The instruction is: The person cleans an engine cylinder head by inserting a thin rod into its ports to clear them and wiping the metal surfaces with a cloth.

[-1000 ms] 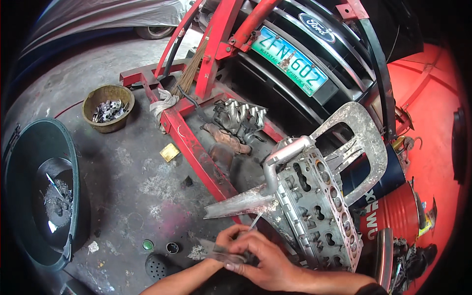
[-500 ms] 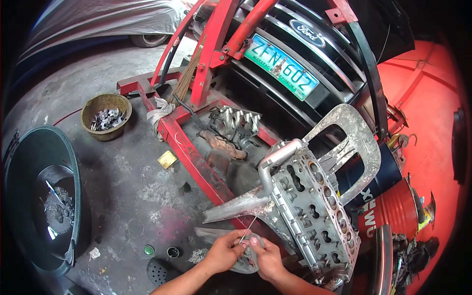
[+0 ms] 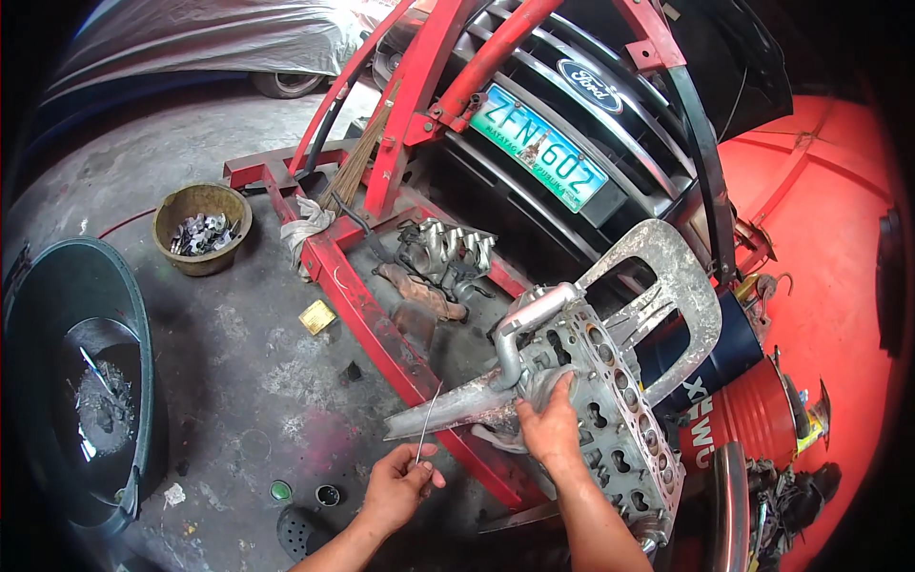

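Your left hand (image 3: 400, 488): grip pinching thin rod (image 3: 428, 425). Right hand (image 3: 553, 434): grip closed over grey rag (image 3: 539, 385), against cylinder head (image 3: 610, 439) on worn chair (image 3: 701, 310). Press rag evenly; hold rod tip clear of head's face.

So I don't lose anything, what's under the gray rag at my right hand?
The engine part shows past the gray rag, near the silver pipe. Whatever lies directly beneath the rag and your right hand is covered, so I can't tell.
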Tool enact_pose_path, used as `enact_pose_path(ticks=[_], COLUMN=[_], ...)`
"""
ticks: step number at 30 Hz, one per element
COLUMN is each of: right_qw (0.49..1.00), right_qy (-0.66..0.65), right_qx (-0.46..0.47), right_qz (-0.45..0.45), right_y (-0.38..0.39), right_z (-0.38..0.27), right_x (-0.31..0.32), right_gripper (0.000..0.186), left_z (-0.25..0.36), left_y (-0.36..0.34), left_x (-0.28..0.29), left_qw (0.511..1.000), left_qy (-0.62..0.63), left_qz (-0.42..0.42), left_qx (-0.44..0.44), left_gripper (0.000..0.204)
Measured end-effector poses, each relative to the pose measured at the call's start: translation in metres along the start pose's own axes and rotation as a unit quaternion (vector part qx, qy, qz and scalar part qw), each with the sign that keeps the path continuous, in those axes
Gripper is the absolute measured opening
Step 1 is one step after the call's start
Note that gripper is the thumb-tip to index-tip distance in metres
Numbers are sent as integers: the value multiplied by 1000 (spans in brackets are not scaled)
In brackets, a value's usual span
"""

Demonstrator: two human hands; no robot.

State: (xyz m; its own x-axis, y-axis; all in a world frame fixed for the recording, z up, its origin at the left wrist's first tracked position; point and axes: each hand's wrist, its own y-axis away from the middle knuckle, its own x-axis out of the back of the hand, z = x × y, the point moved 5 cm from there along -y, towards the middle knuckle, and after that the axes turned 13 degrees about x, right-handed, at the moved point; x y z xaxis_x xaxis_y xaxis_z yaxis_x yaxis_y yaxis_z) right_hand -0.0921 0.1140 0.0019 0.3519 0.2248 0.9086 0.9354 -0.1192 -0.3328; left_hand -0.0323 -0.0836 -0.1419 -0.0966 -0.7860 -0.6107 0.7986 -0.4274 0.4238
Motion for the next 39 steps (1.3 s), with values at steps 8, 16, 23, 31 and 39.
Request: enact_pose_path(ticks=[8,16,23,31,39], right_qw=[994,980,977,985,997], right_qy=[90,5,77,70,-30], right_qx=[49,155,193,155,62], right_qz=[-23,123,-37,-26,-23], right_y=[-11,-3,-21,-20,8], right_z=[-14,-6,-23,-26,-14], right_x=[21,9,-9,-2,-10], right_gripper=[63,47,40,40,39], left_z=[2,3,-8,-10,-15], left_y=[0,1,-5,-9,-9], left_x=[4,4,6,8,11], left_qw=[1000,1000,999,999,998], left_qy=[10,-1,18,7,-4], left_qz=[-11,4,-7,12,20], left_qx=[8,25,35,42,59], left_gripper=[25,25,25,25,24])
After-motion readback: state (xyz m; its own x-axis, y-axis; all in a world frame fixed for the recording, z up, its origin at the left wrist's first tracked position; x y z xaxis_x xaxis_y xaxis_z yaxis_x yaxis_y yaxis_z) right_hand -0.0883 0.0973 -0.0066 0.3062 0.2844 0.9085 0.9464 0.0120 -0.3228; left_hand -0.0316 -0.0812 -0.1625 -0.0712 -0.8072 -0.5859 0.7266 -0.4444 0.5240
